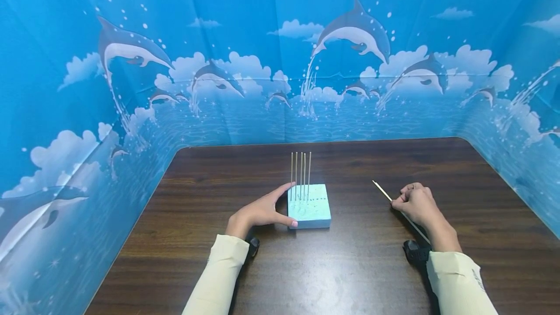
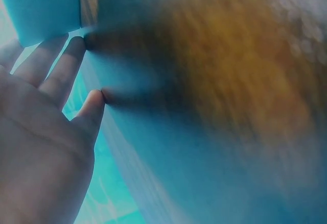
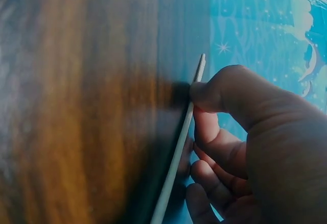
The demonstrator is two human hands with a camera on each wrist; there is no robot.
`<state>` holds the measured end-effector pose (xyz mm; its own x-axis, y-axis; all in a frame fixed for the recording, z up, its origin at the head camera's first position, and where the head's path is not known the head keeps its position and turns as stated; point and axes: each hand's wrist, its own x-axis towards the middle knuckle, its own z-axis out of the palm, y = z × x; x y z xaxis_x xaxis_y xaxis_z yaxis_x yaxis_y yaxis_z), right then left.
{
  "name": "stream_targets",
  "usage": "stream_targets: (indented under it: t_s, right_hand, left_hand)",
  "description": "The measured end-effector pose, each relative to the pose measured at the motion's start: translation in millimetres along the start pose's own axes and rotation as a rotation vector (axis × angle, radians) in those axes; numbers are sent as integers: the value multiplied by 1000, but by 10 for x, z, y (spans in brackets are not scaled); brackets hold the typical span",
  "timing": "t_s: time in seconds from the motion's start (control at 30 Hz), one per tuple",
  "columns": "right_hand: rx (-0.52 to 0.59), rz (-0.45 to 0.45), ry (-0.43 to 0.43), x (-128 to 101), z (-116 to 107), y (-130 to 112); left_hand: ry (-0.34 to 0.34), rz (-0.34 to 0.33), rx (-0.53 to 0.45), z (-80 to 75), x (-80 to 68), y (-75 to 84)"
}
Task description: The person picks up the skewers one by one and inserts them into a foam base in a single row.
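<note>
Near the centre of the head view the left hand (image 1: 262, 213) rests with straight, spread fingers against the left side of a pale blue foam block (image 1: 311, 210), thumb along its front edge, bracing it on the dark wooden table (image 1: 341, 276); right of centre, the right hand (image 1: 417, 204) is curled and pinches a thin wooden stick (image 1: 384, 191) between thumb and fingers, its free end pointing to the upper left, toward the block but well apart from it.

The right wrist view shows the thumb (image 3: 214, 94) pressing that stick (image 3: 179, 152) close to the table, the stick running from lower centre to upper centre of the frame; the left wrist view, blurred, shows straight fingers (image 2: 64, 68) touching the block's (image 2: 41, 7) wall at upper left.

By my judgement, planting this stick well calls for a grip shifted nearer its lower end, the stick turned upright, and a straight downward push into a free dotted spot, while the left hand presses the block flat so it cannot slide or tip.

Counted: five sticks (image 1: 301, 175) stand upright in a row at the block's far edge; one stick in hand; one block; two hands.
</note>
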<state>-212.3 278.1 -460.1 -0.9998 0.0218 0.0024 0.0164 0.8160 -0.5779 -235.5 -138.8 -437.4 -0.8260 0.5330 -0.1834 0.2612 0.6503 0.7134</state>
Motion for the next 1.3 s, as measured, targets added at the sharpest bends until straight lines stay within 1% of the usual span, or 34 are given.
stream_targets:
  t_s: [0.23, 0.4, 0.5, 0.57, 0.67, 0.77, 0.87, 0.93, 1.0, 1.07, 1.2, 1.3]
  right_hand:
    - [-92, -10, -15, 3, -4, -15]
    - [-107, 9, -23, -1, -16, -35]
    - [-89, -8, 11, -22, -35, -47]
    - [-69, -31, 60, -32, -64, -74]
    - [-19, -53, 138, -32, -148, -181]
    - [41, -62, 210, -14, -241, -366]
    - [94, -107, 281, 8, -300, -591]
    - [142, -152, 308, 21, -303, -749]
    - [206, -203, 311, 31, -285, -901]
    - [274, -268, 296, 43, -254, -1041]
    - [419, -390, 233, 50, -194, -1307]
    - [488, -434, 198, 47, -142, -1496]
  left_hand:
    - [-2, 21, -6, 9, -2, -11]
    - [-3, 21, -16, 17, -7, -12]
    - [-11, 20, -19, 24, -12, -6]
    - [-14, 15, -17, 26, -12, -1]
    - [-10, 13, -17, 18, -9, 6]
    - [-2, 3, -18, 3, -6, 10]
    - [0, -3, -20, -10, -3, 7]
    - [-3, -2, -21, -13, 0, 4]
    - [-7, 0, -24, -13, 3, 3]
    - [-8, -2, -28, -14, 4, 8]
    - [-9, -8, -30, -16, 4, 14]
    - [-11, -5, -28, -16, 6, 9]
